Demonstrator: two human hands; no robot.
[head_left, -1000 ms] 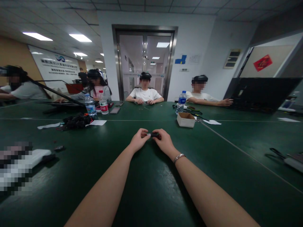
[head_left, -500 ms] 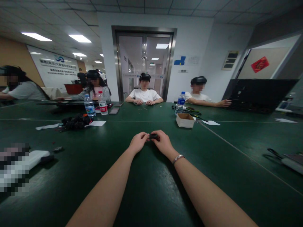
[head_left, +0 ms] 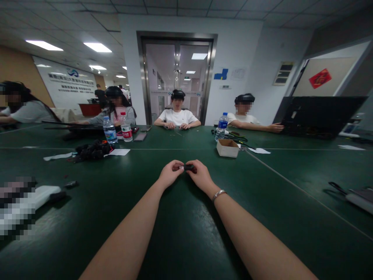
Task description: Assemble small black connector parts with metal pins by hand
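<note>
Above the green table [head_left: 116, 206], a small black cylindrical object [head_left: 189, 167] with a light end at its left lies between my two hands. My right hand [head_left: 200, 174], with a silver bracelet on the wrist, pinches its dark body. The fingers of my left hand [head_left: 170, 173] are closed on the light end. The fingertips partly cover the object, so its exact shape cannot be made out.
Beyond my hands stand a small white box [head_left: 227, 148] and a blue-capped bottle [head_left: 222, 127]. Two more bottles [head_left: 110, 130] and a black bundle [head_left: 92, 151] are at left. A large black panel [head_left: 320, 116] stands at right. Several people sit around the table.
My left hand has shifted slightly, and more of the object's light end shows between my hands. The panel at the far left, near a seated person, has tilted a little.
</note>
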